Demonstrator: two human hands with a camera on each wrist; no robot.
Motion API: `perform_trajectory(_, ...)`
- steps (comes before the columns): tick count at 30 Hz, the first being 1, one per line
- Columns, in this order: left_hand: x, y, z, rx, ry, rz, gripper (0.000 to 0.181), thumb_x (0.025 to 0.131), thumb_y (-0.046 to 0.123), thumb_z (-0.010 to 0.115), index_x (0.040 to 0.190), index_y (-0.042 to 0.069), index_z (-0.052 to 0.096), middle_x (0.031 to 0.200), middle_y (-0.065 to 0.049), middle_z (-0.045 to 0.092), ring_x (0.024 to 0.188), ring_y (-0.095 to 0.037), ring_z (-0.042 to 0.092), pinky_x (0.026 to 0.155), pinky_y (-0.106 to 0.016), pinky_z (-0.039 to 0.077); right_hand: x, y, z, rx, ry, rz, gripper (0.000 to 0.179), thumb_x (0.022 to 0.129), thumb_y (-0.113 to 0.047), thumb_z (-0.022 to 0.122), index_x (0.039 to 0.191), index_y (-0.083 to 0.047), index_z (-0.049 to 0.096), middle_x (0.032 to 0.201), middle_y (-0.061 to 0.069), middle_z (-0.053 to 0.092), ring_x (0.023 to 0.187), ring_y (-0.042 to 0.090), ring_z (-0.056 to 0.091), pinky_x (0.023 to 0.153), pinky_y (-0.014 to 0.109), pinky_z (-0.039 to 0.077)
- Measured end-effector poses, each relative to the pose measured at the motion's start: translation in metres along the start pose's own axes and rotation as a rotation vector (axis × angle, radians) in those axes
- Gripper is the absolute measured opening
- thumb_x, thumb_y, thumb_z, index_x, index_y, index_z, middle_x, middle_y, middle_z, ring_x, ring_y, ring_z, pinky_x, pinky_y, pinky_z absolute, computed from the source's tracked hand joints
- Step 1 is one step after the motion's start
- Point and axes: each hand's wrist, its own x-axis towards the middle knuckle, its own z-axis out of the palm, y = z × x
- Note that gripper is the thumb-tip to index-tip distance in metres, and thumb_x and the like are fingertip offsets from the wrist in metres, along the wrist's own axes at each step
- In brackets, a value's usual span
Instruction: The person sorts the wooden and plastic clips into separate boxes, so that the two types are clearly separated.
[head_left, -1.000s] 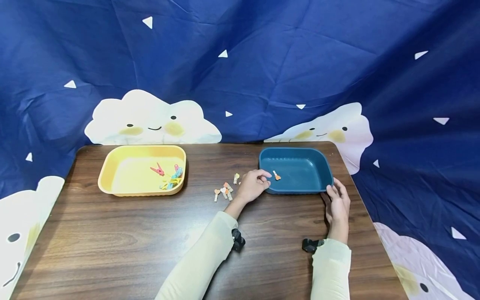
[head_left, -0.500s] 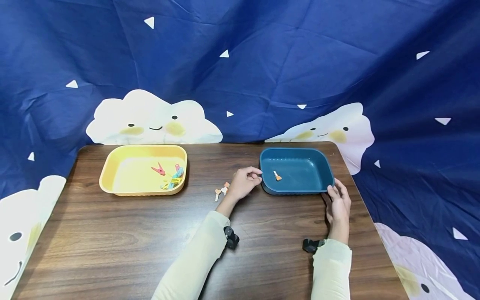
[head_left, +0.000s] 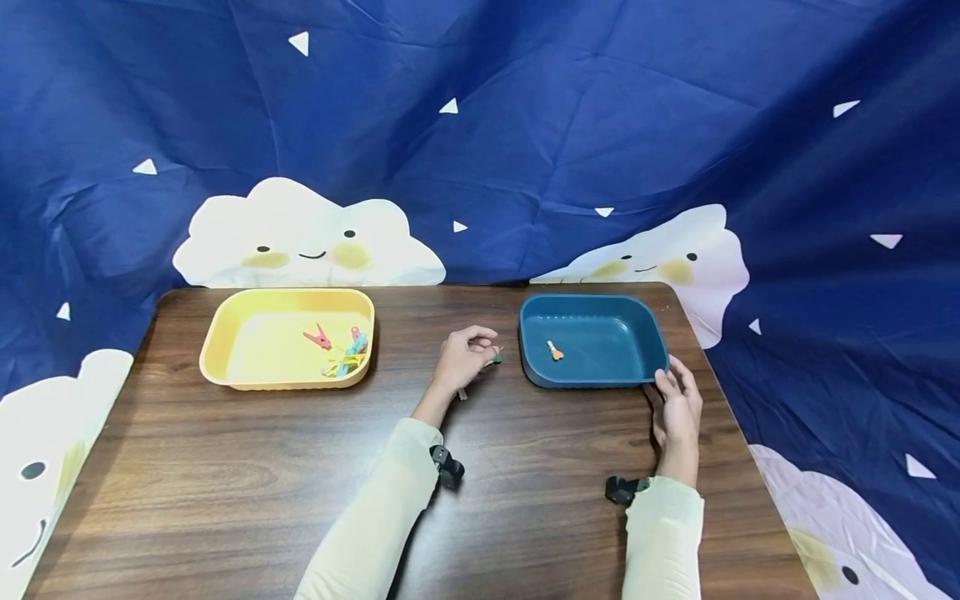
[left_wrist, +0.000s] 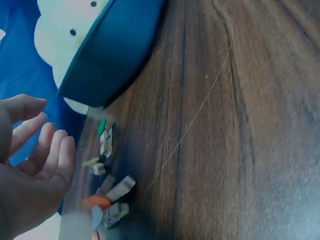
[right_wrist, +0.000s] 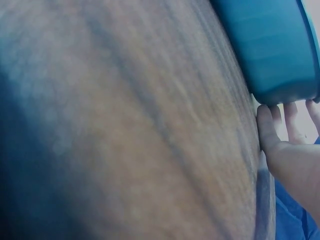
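Note:
My left hand (head_left: 463, 360) hovers over several mini wooden clothespins (left_wrist: 120, 188) on the table, its fingers loosely bent and holding nothing. In the left wrist view these clothespins have coloured ends, and one green end (left_wrist: 102, 126) lies apart from the cluster. From the head, my hand hides most of them. My right hand (head_left: 677, 407) touches the near right corner of a blue bin (head_left: 588, 384) with fairly straight fingers; the right wrist view shows the fingertips against its side. Inside the bin lies one mini clothespin with an orange end (head_left: 555, 351).
A yellow bin (head_left: 255, 385) stands at the back left, with a red clothespin (head_left: 318, 337) and several blue and yellow ones in its right part. Behind the wooden table (head_left: 247, 483) hangs a blue cloth (head_left: 510, 150) with clouds.
My left hand has moved left from the blue bin's left rim to above the mini clothespins. The right hand and both bins have stayed put.

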Motion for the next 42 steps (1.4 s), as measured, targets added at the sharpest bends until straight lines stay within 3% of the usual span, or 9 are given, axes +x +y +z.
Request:
perform_trajectory(8, 0.003, -0.008, -0.010, 0.068, 0.054, -0.042, 0.027, 0.087, 0.007, 0.076, 0.113, 0.001, 0.074, 0.104, -0.012, 0.074, 0.094, -0.026, 0.070, 0.087, -0.038, 0.056, 0.000, 0.001, 0.000, -0.007, -0.002, -0.003, 0.047, 0.104, -0.007, 0.056, 0.149, -0.004, 0.044, 0.140, 0.010, 0.047, 0.132, 0.021, 0.046, 0.109, 0.035, 0.041)
perform_trajectory(14, 0.004, -0.013, -0.009, 0.096, 0.042, -0.089, 0.030, 0.088, 0.008, 0.076, 0.118, 0.003, 0.073, 0.107, -0.011, 0.073, 0.096, -0.024, 0.067, 0.088, -0.038, 0.054, -0.001, 0.002, -0.002, -0.004, 0.000, -0.005, 0.046, 0.103, -0.007, 0.057, 0.148, -0.005, 0.045, 0.139, 0.009, 0.048, 0.131, 0.020, 0.046, 0.112, 0.037, 0.039)
perform_trajectory(24, 0.006, -0.023, -0.006, 0.178, 0.068, -0.066, 0.030, 0.083, 0.005, 0.080, 0.112, 0.003, 0.074, 0.106, -0.012, 0.070, 0.095, -0.025, 0.065, 0.087, -0.035, 0.053, 0.000, 0.002, -0.001, -0.007, -0.006, 0.003, 0.048, 0.104, -0.007, 0.056, 0.150, -0.005, 0.043, 0.140, 0.008, 0.047, 0.133, 0.020, 0.045, 0.115, 0.039, 0.036)
perform_trajectory(34, 0.008, -0.025, -0.001, 0.346, 0.069, -0.066, 0.029, 0.081, 0.003, 0.081, 0.109, 0.007, 0.075, 0.099, -0.007, 0.067, 0.090, -0.022, 0.061, 0.084, -0.037, 0.052, 0.000, 0.003, -0.002, -0.003, -0.008, -0.002, 0.047, 0.103, -0.007, 0.058, 0.149, -0.006, 0.045, 0.137, 0.005, 0.048, 0.131, 0.020, 0.046, 0.108, 0.035, 0.041)
perform_trajectory(42, 0.010, -0.029, 0.001, 0.363, 0.075, -0.049, 0.023, 0.080, 0.001, 0.081, 0.102, 0.006, 0.076, 0.092, -0.007, 0.068, 0.084, -0.020, 0.060, 0.080, -0.036, 0.052, 0.000, 0.002, -0.003, -0.018, -0.012, -0.020, 0.044, 0.104, -0.007, 0.056, 0.147, -0.007, 0.047, 0.137, 0.007, 0.049, 0.132, 0.021, 0.046, 0.110, 0.036, 0.042)
